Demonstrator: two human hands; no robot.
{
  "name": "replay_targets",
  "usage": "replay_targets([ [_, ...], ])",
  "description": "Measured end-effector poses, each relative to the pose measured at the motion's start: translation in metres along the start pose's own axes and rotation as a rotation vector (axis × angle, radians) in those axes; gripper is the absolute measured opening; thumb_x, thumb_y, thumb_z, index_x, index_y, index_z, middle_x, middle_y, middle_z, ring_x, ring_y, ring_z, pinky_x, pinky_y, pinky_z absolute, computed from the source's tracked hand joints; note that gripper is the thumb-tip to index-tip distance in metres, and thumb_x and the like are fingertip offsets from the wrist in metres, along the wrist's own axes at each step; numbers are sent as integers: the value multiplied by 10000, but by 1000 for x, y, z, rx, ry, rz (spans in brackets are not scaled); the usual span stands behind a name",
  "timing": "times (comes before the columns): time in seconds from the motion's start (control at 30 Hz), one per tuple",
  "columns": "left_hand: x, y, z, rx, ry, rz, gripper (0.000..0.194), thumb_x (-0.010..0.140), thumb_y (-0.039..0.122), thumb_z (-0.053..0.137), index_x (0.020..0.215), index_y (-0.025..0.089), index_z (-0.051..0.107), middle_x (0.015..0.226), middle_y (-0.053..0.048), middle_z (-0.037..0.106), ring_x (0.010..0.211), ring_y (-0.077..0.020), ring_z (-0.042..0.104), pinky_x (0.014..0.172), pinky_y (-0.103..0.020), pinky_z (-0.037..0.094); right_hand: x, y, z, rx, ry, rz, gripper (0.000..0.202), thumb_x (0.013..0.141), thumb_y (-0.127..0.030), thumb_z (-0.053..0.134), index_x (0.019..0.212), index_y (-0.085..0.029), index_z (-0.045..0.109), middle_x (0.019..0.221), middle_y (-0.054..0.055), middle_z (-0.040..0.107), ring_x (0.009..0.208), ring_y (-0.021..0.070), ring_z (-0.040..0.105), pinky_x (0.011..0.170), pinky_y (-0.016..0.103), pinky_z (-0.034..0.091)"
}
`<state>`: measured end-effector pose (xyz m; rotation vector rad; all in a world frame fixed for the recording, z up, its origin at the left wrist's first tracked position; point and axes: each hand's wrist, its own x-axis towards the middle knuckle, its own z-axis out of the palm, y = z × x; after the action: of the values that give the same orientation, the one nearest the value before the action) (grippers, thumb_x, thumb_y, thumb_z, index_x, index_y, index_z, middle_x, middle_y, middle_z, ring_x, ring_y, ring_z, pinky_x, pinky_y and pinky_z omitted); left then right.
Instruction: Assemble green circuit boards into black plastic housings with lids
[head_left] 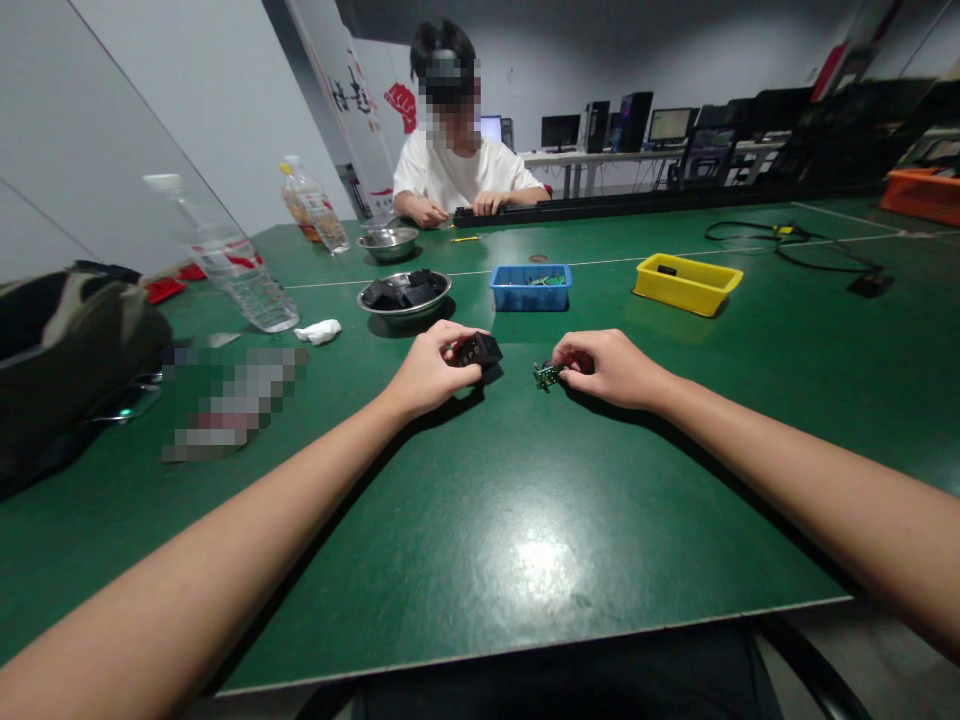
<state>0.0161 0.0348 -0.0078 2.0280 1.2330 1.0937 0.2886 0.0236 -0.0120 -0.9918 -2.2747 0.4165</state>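
Observation:
Between its thumb and fingers, my left hand (435, 372) holds a small black box-shaped part (480, 350) just above the green table (480, 560). To its right, my right hand (611, 368) pinches a small green circuit board (549, 374); the two parts are apart. Beyond my left hand stands a metal bowl (406, 314) of black parts (409, 290). A blue tray (531, 296) with small green pieces lies past the gap between my hands. Farther right, a yellow tray (686, 290) contains a small black piece (666, 270).
Across the table a person (465, 165) in white works near a long black rail (637, 205) and a second metal bowl (387, 246). Bottles (240, 275), a crumpled tissue (319, 332) and a dark bag (67, 350) are left. A black cable (810, 255) lies right.

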Motion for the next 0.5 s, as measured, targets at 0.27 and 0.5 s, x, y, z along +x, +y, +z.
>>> replay_targets([
  [0.27,-3,3,-1,188,-131,77,527,699,299,694,1211,179,736,988,-44,569,891,-195,564,808,-351,498,-1,0,-1,-8,-6,1,125,768,-77,629,843,-166,673,705,-15,628,629,111,543,655,242,399],
  [0.5,-3,2,-1,253,-174,111,493,744,325,740,1221,201,727,967,-43,584,880,-199,569,809,-352,488,0,1,-1,-1,-9,-3,120,769,-88,630,846,-170,673,696,-18,621,626,112,541,653,240,396],
])
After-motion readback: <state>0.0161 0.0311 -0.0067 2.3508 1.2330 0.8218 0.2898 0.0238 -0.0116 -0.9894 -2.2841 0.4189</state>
